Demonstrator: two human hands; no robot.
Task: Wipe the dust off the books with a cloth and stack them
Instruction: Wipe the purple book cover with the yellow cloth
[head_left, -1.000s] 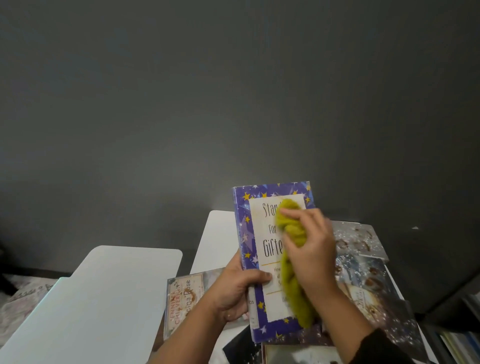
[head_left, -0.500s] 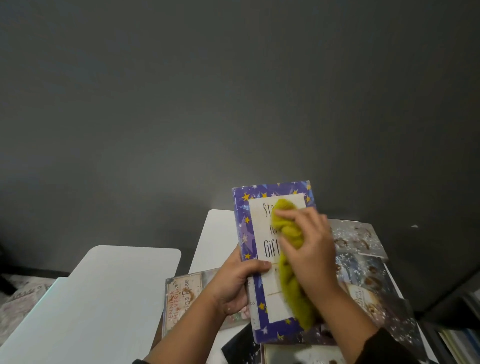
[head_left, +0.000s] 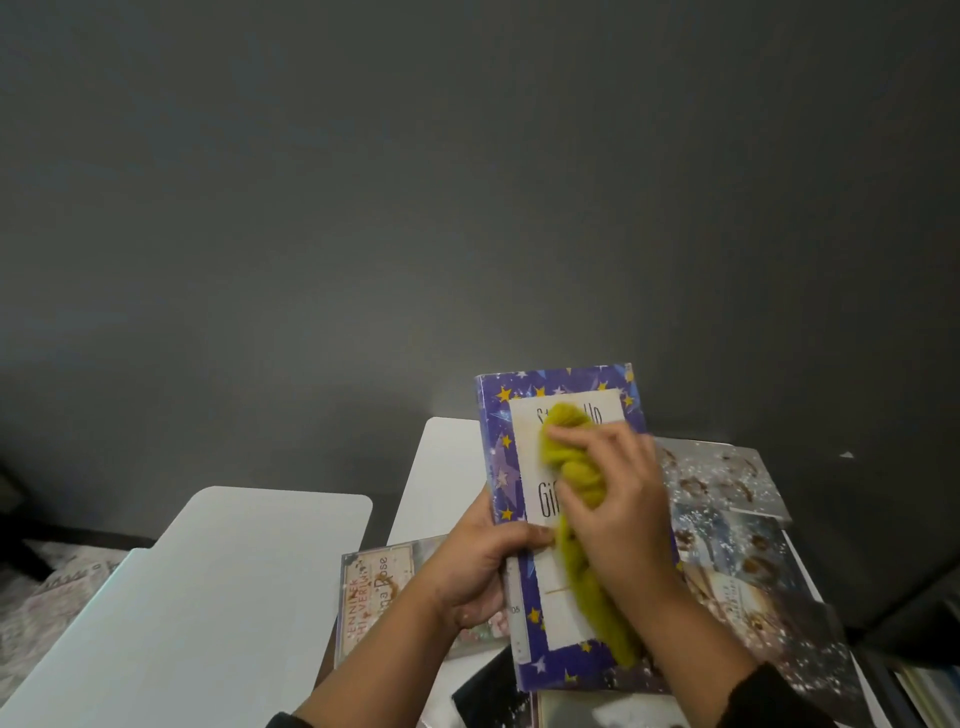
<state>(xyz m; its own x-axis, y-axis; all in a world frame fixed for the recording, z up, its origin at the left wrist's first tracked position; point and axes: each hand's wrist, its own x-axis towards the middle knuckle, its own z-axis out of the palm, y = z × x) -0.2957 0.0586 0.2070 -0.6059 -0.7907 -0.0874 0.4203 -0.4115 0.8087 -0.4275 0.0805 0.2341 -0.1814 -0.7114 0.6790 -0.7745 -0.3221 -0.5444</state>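
Overhead, we see a flat, matte dark grey wall (head_left: 467, 208) filling most of the view. Below it lie two smooth white surfaces with rounded corners: a broad panel (head_left: 197, 597) at the left and the table (head_left: 441, 478) that carries the books. On the right part of the table we find glossy books with speckled, silvery-brown covers (head_left: 737, 551), overlapping one another, and at the left a pale book with reddish lettering (head_left: 374, 587) lying flat. A dark, speckled cover (head_left: 493, 696) shows at the bottom edge.

Above these we hold the purple book (head_left: 561, 519), a rectangular volume whose shiny cover has yellow and pale stars round a white title panel. It is tilted up toward us, clear of the books beneath it.

Our left hand (head_left: 483, 577) grips the book at its left edge, thumb lying across the front cover and fingers curled behind. Our right hand (head_left: 618, 514) is closed round the cloth (head_left: 576, 525), pressing it onto the title panel. The cloth is a fuzzy, yellow-green material, bunched into a long twisted roll that runs from the upper lettering down to the lower right corner of the cover. Dark sleeve cuffs show at both wrists.
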